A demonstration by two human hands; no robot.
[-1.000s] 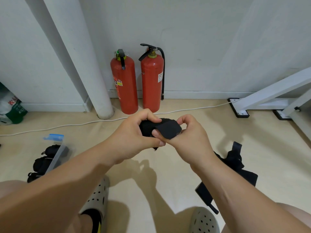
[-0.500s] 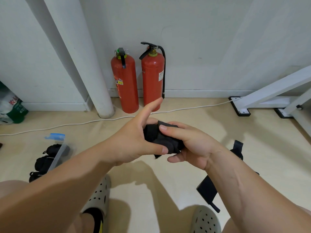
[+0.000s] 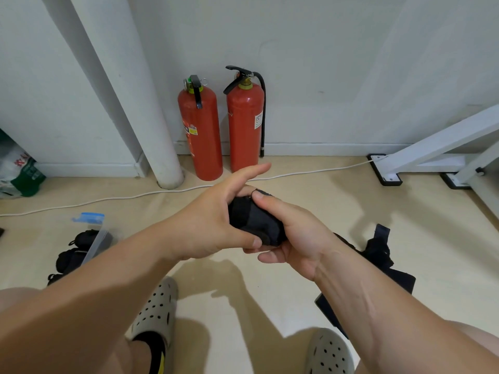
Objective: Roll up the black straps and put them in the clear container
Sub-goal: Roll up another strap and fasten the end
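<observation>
Left hand point(image 3: 210, 225) pinches the rolled black strap point(image 3: 256, 222), index finger straight; right hand point(image 3: 294, 238) wraps it above the floor point(image 3: 324, 201). Toward the floor's left edge sits the clear container point(image 3: 94, 244); loose straps point(image 3: 378, 252) lie right.

The strap point(image 3: 253, 222) you hold is black, and the loose straps point(image 3: 378, 252) on the floor point(image 3: 432, 225) are black too. The floor is pale tan. Both fire extinguishers point(image 3: 201, 136) are red with black tops. The wall point(image 3: 324, 63) and the cord point(image 3: 108, 199) are white. Your shoes point(image 3: 156, 314) are grey with dark round dots. Your sock point(image 3: 151, 346) is black with a yellow stripe. The box point(image 3: 94, 245) is clear with a blue clip point(image 3: 89, 217).
</observation>
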